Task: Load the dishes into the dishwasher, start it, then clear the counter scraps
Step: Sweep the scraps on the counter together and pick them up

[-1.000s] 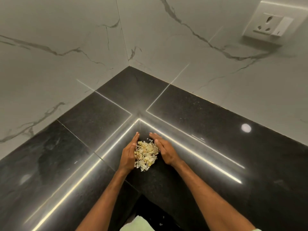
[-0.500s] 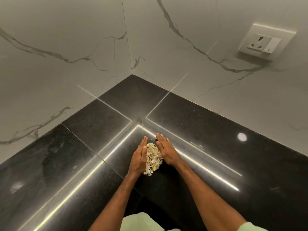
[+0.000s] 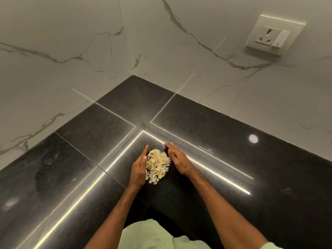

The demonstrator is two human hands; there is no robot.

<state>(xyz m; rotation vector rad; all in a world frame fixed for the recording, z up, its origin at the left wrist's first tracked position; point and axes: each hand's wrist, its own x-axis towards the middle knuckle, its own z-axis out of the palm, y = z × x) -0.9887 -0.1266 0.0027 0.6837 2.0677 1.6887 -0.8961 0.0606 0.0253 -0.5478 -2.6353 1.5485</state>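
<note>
A small heap of pale yellow and white food scraps (image 3: pixel 157 164) lies on the black polished counter (image 3: pixel 224 177), near its inner corner. My left hand (image 3: pixel 139 169) stands on its edge against the left side of the heap, fingers straight. On the right side of the heap my right hand (image 3: pixel 177 159) rests on the counter with its fingers straight, a narrow gap between it and the scraps. Neither hand holds anything.
White marble-pattern walls meet in a corner (image 3: pixel 132 72) behind the counter. A wall socket with a switch (image 3: pixel 273 35) sits at the upper right. My green clothing (image 3: pixel 152 236) shows at the bottom edge.
The two hands had pressed the scraps into a tight pile half a second ago. Now the right hand has drawn slightly away from the heap, which looks a little wider.
</note>
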